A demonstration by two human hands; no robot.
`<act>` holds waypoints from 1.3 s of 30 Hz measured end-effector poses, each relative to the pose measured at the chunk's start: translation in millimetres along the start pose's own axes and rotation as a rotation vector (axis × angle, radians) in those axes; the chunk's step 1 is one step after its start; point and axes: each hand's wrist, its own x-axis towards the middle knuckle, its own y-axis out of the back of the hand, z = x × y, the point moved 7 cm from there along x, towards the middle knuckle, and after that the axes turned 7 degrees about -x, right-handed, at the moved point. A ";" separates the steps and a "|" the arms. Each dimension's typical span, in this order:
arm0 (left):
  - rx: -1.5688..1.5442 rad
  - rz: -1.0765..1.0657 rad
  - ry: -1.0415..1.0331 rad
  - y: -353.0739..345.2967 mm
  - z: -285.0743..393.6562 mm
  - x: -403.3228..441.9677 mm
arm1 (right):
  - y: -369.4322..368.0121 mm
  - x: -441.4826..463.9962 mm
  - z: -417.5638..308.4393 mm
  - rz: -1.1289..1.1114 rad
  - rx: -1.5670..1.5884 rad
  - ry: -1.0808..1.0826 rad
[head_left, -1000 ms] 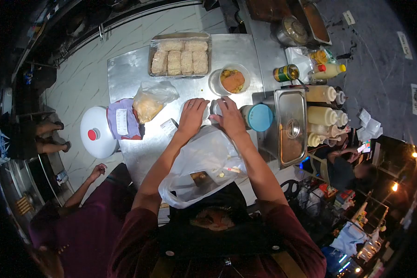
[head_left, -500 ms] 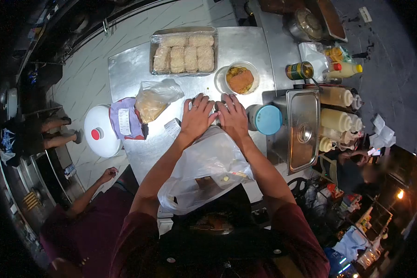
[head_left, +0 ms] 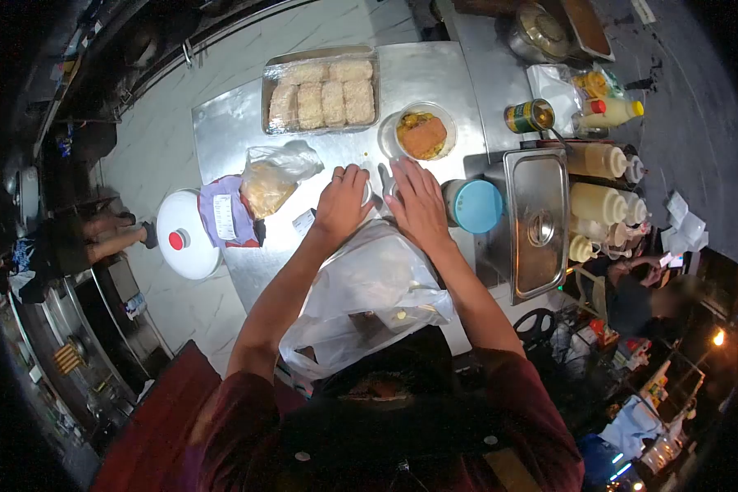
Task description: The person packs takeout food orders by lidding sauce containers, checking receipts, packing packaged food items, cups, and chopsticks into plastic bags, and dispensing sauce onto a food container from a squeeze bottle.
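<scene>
My left hand (head_left: 343,201) is curled on the steel table, its fingers closed around a small white round cup (head_left: 366,193), only part of which shows. Beside it, my right hand (head_left: 418,201) lies palm down with its fingers stretched forward; something pale by its thumb is too hidden to name. A thin white plastic bag (head_left: 369,283) stretches between my forearms, in front of my body. Just beyond my right fingertips is a clear round bowl (head_left: 451,148) holding a browned piece of food (head_left: 422,135). A tub with a blue lid (head_left: 477,207) stands right of that hand.
A film-wrapped tray (head_left: 264,102) of crumb-coated blocks sits at the back. Left are a tied plastic bag (head_left: 272,180), a purple packet (head_left: 228,209) and a white round lid (head_left: 189,246). A steel pan lid (head_left: 539,230) and several squeeze bottles (head_left: 599,203) line the right.
My hands have drawn slightly apart, and the white cup by my left thumb now shows. The co-worker's arm at lower left has gone from view. The whole view has turned a little.
</scene>
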 end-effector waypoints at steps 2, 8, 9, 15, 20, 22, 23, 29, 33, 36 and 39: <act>-0.117 0.061 -0.033 26.8 6.8 -1.9 | 16.7 -3.2 -6.9 0.013 0.170 -0.011; -0.296 0.100 -0.184 155.0 96.8 -31.3 | 83.7 13.3 -67.1 -0.175 0.956 -0.152; -0.303 0.088 -0.196 171.4 114.9 -39.8 | 96.4 16.6 -79.5 -0.181 0.997 -0.095; -0.216 0.115 -0.035 232.1 183.4 -80.0 | 147.4 19.2 -125.6 0.053 0.951 0.135; 0.105 0.185 -0.164 251.0 221.9 -103.6 | 172.5 9.6 -147.2 0.138 1.059 0.201; 0.056 0.223 -0.237 254.8 231.9 -108.1 | 189.8 2.6 -150.8 0.147 1.131 0.235; 0.021 0.189 -0.234 254.9 236.6 -108.8 | 194.9 -1.0 -152.7 0.162 1.117 0.221; -0.064 0.007 -0.327 267.6 275.3 -119.4 | 229.4 -19.0 -162.8 0.127 1.108 0.321; -0.054 -0.008 -0.489 282.4 294.6 -123.8 | 260.5 -23.9 -177.3 0.333 0.902 0.641; 0.137 0.154 -0.500 300.1 297.0 -138.8 | 267.5 -11.4 -175.4 -0.165 1.242 0.429; 0.107 0.416 -0.530 316.1 307.2 -161.5 | 270.3 -6.9 -173.9 -0.350 1.466 0.254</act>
